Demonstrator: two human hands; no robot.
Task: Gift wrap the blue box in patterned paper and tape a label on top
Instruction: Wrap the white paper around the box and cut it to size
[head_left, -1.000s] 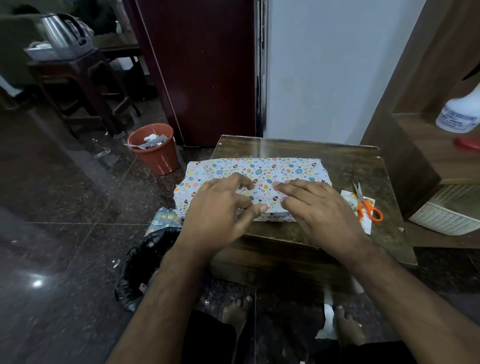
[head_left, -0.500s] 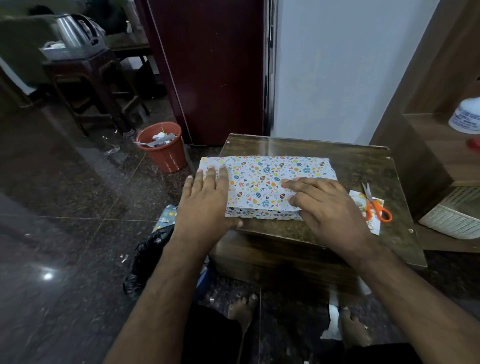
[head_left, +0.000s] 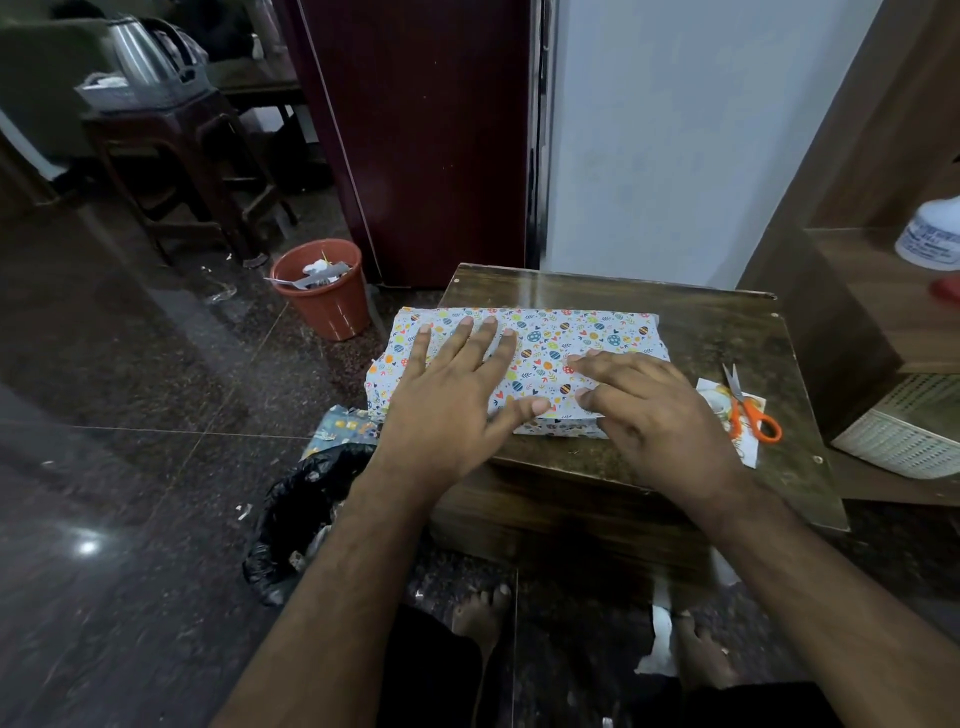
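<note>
While the left hand (head_left: 457, 395) lies flat with straight fingers on the patterned paper (head_left: 550, 343), the right hand (head_left: 654, 410) presses it likewise. The wrapped box overhangs the table's (head_left: 727, 332) left edge; scissors (head_left: 748, 405) lie near its right edge.

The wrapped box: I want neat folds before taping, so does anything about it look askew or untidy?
Yes. The patterned paper at the box's left end is loose and crumpled, hanging past the wooden table edge. The left hand lies flat there; the right hand presses the near fold.
</note>
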